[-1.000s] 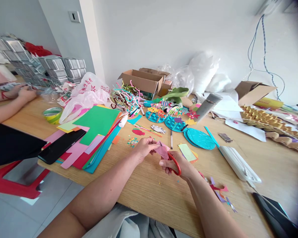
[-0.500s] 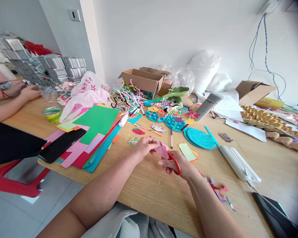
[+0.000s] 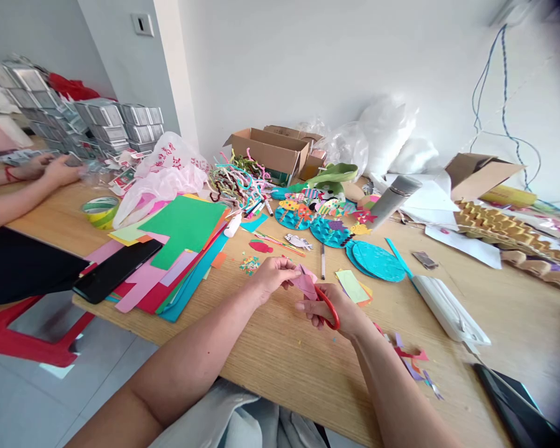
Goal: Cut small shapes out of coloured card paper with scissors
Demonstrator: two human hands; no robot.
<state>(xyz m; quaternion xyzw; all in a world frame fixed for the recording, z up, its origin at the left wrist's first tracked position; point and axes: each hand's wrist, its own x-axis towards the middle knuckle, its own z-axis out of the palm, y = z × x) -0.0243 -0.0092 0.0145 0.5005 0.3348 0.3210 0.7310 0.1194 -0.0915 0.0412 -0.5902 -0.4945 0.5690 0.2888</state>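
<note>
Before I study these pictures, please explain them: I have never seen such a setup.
There is no machine here: a person works bare-handed. Every picture comes from one camera worn on that person's head, looking forward and down. The left fingers hold a small pink paper; the right fingers hold red-handled scissors at that paper. On the wooden table, to the left, a black phone rests on coloured sheets; farther ahead lie fuzzy craft stems and blue oval pieces. At the far left, another person's arms are at the table.
</note>
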